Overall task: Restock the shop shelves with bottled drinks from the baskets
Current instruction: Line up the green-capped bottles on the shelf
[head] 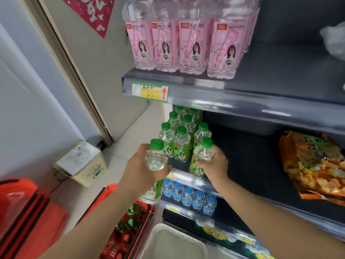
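Observation:
My left hand [143, 169] grips a clear bottle with a green cap [155, 156], held in the air just in front of the middle shelf's left end. My right hand [214, 164] grips a second green-capped bottle [204, 153] that stands at the front edge of the dark middle shelf [252, 165]. Behind both stands a cluster of several green-capped bottles [180, 139]. Below my left forearm a red basket [128, 227] holds more green-capped bottles.
Pink peach soda bottles [183, 45] fill the upper shelf. Blue-capped bottles [188, 195] line the lower shelf. An orange snack bag [313, 165] lies on the middle shelf's right. A cream bin [84, 163] and red baskets [20, 208] stand on the floor at left, a white basket [177, 242] below.

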### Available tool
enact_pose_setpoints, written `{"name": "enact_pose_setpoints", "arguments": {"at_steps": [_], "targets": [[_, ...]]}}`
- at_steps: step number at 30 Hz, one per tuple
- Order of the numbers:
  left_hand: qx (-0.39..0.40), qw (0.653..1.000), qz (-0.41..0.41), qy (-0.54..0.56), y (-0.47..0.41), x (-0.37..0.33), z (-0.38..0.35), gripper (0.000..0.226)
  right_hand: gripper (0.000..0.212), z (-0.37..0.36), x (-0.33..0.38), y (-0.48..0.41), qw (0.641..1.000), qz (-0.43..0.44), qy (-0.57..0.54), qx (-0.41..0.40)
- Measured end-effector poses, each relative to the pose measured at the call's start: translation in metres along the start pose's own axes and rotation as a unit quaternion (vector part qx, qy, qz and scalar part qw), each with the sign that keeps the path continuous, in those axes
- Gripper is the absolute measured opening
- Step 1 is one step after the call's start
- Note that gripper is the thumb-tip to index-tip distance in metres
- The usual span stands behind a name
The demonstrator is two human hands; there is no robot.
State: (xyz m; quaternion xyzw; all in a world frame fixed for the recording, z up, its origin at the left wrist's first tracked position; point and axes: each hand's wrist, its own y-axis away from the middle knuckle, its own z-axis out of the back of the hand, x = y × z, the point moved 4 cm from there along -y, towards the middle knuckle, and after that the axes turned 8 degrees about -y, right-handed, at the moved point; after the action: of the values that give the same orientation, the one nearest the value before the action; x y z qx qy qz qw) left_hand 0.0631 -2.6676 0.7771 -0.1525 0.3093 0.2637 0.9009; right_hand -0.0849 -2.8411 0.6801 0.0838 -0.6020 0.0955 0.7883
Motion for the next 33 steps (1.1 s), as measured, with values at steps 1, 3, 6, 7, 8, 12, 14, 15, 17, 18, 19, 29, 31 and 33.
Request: {"name": "enact_pose_setpoints", "arguments": {"at_steps": [1, 3, 6, 7, 8, 12, 14, 15, 17, 18, 19, 29, 31, 33], "targets": [[-0.001, 1.0, -0.001, -0.002, -0.002, 0.003, -0.005, 0.056, 0.065, -0.001, -0.002, -0.004, 1.0, 0.01, 0.005, -0.008], [-0.009, 1.0, 0.0, -0.008, -0.005, 0.01, -0.014, 0.058, 0.063, -0.004, -0.006, -0.013, 0.999, 0.031, 0.023, -0.015], [-0.013, 1.0, 0.005, -0.016, -0.007, 0.017, -0.025, 0.06, 0.067, -0.011, -0.012, -0.022, 0.998, 0.046, 0.05, 0.008], [-0.013, 1.0, 0.006, -0.015, -0.007, 0.019, -0.027, 0.06, 0.07, -0.013, -0.013, -0.024, 0.998, 0.052, 0.047, 0.011], [-0.01, 1.0, 0.007, -0.013, -0.008, 0.02, -0.03, 0.061, 0.072, -0.014, -0.014, -0.025, 0.998, 0.056, 0.036, 0.01], [0.004, 1.0, 0.017, -0.014, -0.009, 0.02, -0.039, 0.063, 0.08, -0.015, -0.023, -0.027, 0.999, 0.044, -0.003, -0.005], [0.003, 1.0, 0.014, -0.015, -0.01, 0.02, -0.042, 0.062, 0.095, -0.013, -0.034, -0.026, 1.0, 0.001, 0.021, 0.005], [0.002, 1.0, 0.013, -0.014, -0.01, 0.019, -0.044, 0.061, 0.104, -0.013, -0.041, -0.025, 0.999, -0.026, 0.035, 0.019], [0.001, 1.0, 0.007, -0.013, -0.011, 0.019, -0.046, 0.059, 0.114, -0.014, -0.053, -0.024, 0.996, -0.056, 0.045, 0.05], [0.001, 1.0, 0.004, -0.013, -0.011, 0.018, -0.047, 0.059, 0.117, -0.015, -0.057, -0.024, 0.995, -0.059, 0.049, 0.062], [0.001, 1.0, 0.002, -0.012, -0.011, 0.017, -0.047, 0.059, 0.117, -0.017, -0.059, -0.025, 0.994, -0.059, 0.053, 0.071], [-0.005, 1.0, 0.008, 0.01, -0.021, 0.014, -0.045, 0.057, 0.102, -0.035, -0.057, -0.039, 0.997, -0.02, 0.037, 0.068], [-0.004, 1.0, 0.008, 0.014, -0.022, 0.014, -0.045, 0.058, 0.1, -0.035, -0.057, -0.043, 0.997, -0.017, 0.035, 0.073], [-0.002, 1.0, 0.009, 0.016, -0.023, 0.015, -0.046, 0.06, 0.1, -0.035, -0.058, -0.048, 0.996, -0.012, 0.036, 0.076]]}}
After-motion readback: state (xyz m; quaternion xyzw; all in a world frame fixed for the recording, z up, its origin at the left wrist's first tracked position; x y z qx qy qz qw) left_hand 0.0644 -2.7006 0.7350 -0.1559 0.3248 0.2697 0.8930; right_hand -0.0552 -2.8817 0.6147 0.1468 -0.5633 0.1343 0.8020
